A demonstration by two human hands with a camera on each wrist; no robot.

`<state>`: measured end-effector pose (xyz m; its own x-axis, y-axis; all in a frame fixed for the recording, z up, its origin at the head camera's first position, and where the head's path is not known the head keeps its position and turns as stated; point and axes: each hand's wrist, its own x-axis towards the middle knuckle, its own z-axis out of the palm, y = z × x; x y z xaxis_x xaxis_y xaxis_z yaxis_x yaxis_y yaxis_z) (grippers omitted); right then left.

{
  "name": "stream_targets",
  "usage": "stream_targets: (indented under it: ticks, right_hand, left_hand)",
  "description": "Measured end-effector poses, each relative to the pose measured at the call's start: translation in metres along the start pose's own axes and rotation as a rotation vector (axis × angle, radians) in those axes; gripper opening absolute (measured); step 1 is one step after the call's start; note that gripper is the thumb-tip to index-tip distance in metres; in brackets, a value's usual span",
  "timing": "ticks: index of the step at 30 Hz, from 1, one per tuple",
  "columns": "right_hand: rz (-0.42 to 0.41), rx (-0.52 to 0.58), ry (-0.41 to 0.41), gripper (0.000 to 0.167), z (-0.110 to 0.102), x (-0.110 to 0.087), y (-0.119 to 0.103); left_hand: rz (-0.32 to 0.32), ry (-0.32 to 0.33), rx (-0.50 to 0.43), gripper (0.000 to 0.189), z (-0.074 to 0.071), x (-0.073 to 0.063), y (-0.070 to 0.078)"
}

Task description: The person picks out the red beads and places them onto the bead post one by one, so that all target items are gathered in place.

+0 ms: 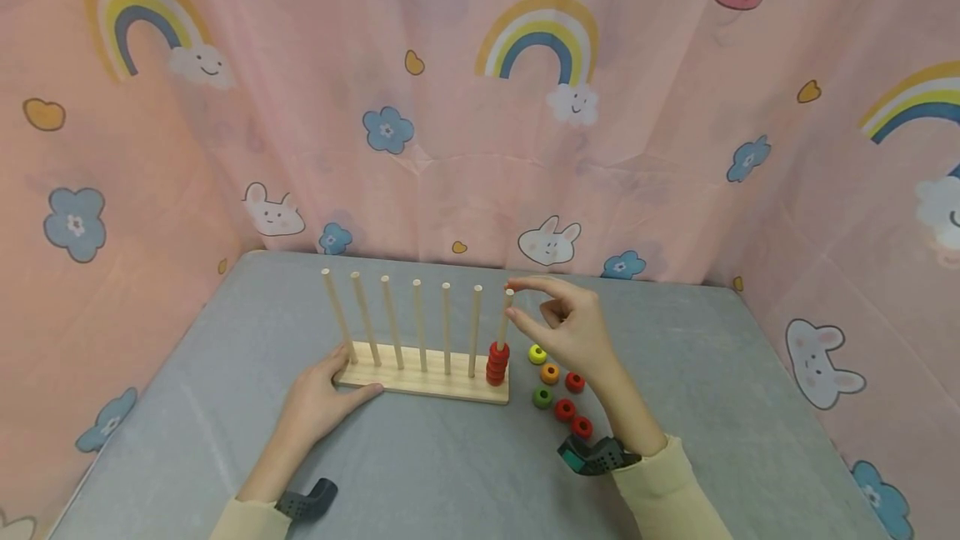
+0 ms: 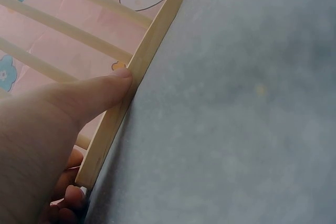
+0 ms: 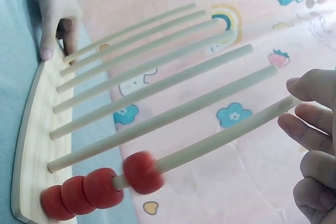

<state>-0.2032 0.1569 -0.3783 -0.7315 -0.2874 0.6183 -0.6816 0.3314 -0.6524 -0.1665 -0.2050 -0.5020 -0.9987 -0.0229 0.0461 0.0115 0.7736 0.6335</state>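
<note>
A wooden peg stand (image 1: 427,380) with a row of upright pegs rests on the table. My left hand (image 1: 318,407) holds its left end, the thumb on the front edge and the other fingers behind, as the left wrist view (image 2: 58,108) shows of that hand. Red beads (image 1: 496,365) sit on the rightmost peg (image 1: 503,325). In the right wrist view, three are stacked at the base and one blurred red bead (image 3: 143,172) is slightly above them, round the peg. My right hand (image 1: 573,327) is at this peg's top, thumb and index finger parted around it, holding no bead.
Right of the stand lie loose beads: a yellow one (image 1: 537,354), an orange one (image 1: 550,373), a green one (image 1: 543,397) and three red ones (image 1: 565,410). The grey tabletop (image 1: 420,465) is bounded by a patterned pink curtain (image 1: 450,190) behind and at the sides.
</note>
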Motion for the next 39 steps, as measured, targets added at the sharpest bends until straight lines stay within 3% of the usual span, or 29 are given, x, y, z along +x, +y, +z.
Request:
stream_targets:
  ticks: [24, 39]
  right_hand:
    - [-0.022, 0.008, -0.007, 0.031, -0.004, -0.004, 0.003]
    - [0.06, -0.026, 0.029, 0.032, -0.021, -0.038, 0.024]
  left_hand:
    - [0.008, -0.004, -0.009, 0.1, 0.0, 0.001, 0.0]
    - [0.014, 0.019, 0.003, 0.099, 0.002, 0.001, -0.001]
